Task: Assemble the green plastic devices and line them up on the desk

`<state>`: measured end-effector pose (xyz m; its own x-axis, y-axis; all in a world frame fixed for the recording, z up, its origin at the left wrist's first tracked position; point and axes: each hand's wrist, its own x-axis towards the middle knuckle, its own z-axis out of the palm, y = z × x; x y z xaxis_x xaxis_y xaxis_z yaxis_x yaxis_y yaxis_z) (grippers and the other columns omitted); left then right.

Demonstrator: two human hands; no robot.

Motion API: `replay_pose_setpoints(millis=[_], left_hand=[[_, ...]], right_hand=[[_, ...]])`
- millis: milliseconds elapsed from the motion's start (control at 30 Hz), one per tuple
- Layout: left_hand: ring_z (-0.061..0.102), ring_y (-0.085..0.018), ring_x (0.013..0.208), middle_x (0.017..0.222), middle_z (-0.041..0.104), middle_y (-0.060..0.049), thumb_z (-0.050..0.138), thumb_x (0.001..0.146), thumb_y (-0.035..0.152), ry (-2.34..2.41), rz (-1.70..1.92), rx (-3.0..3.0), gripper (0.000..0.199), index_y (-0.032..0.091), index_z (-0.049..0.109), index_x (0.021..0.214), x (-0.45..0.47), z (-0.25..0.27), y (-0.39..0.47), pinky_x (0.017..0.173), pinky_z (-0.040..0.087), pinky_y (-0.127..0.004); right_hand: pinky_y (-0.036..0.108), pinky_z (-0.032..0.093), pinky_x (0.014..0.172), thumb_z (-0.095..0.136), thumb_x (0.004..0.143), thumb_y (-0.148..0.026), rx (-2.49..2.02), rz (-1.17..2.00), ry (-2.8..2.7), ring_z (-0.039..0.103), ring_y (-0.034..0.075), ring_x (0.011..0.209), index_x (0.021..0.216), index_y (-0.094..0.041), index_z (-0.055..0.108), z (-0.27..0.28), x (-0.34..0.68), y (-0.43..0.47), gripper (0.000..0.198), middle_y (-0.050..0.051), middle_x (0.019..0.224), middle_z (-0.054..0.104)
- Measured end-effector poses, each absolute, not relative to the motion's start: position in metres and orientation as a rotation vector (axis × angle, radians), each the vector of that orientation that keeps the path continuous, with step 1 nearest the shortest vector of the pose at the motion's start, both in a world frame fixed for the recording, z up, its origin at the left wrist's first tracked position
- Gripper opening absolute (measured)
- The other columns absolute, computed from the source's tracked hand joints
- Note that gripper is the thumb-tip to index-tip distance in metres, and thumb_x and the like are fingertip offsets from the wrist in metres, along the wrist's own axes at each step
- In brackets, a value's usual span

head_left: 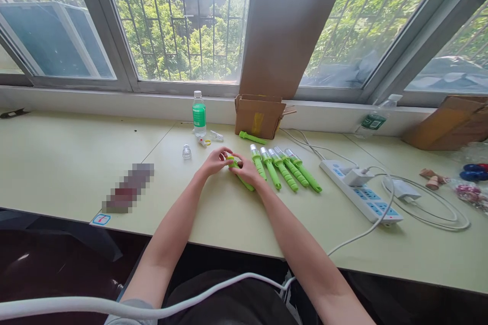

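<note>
Both my hands meet over the table around a green plastic stick (244, 183). My left hand (215, 162) pinches its upper end, where a bit of yellow-green shows between the fingertips. Wrapped about the same stick just below is my right hand (247, 170); its lower part slants out under the palm. To the right lie several similar green sticks with clear tips (282, 168) in a row. Left of my hands stand a small clear plastic piece (186, 152), a small white and red part with a yellow ring (203, 141) and another clear piece (217, 135).
A water bottle (199, 114) and an open cardboard box (257, 117) stand near the window, with another green stick (252, 137) before the box. On the right are a power strip (360, 193), cables, and a second bottle (375, 119). A white cable (213, 289) crosses my lap.
</note>
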<state>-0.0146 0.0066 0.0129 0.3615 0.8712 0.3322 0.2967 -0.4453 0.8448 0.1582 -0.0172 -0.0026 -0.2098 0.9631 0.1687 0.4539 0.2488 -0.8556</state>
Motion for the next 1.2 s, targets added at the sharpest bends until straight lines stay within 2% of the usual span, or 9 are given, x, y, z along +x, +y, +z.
replay_pose_setpoints(millis=[233,600,867,1200], left_hand=[[0.043,-0.007,0.059,0.077,0.051,0.001,0.068,0.070,0.041,1.008,1.045,1.975,0.036,0.020,0.061,0.099,-0.016,0.013,0.008,0.057,0.040,-0.021],[0.046,-0.008,0.061,0.080,0.052,0.000,0.066,0.070,0.049,1.028,1.095,1.961,0.040,0.021,0.062,0.098,-0.014,0.015,0.006,0.059,0.042,-0.023],[0.043,-0.008,0.058,0.072,0.051,0.001,0.068,0.069,0.049,1.037,1.111,1.979,0.040,0.020,0.063,0.095,-0.012,0.014,0.008,0.056,0.040,-0.022],[0.047,-0.007,0.062,0.085,0.054,-0.001,0.073,0.065,0.046,0.977,1.130,1.889,0.045,0.020,0.062,0.101,-0.009,0.022,0.003,0.059,0.043,-0.022]], right_hand=[[0.023,0.035,0.053,0.060,0.067,-0.030,-1.286,0.912,-1.771,0.042,0.010,0.050,0.121,-0.020,0.056,-0.006,0.157,-0.014,0.055,-0.007,0.053,0.048],[0.027,0.046,0.065,0.064,0.067,-0.027,-1.121,1.155,-1.609,0.054,0.013,0.057,0.122,-0.016,0.055,0.001,0.159,-0.017,0.056,-0.003,0.060,0.058],[0.028,0.047,0.066,0.066,0.067,-0.027,-1.126,1.185,-1.597,0.056,0.013,0.056,0.121,-0.017,0.057,-0.003,0.162,-0.014,0.055,-0.003,0.059,0.059],[0.026,0.045,0.059,0.067,0.065,-0.033,-1.048,1.321,-1.504,0.057,0.015,0.060,0.125,-0.016,0.057,0.012,0.168,-0.016,0.063,0.001,0.064,0.062]])
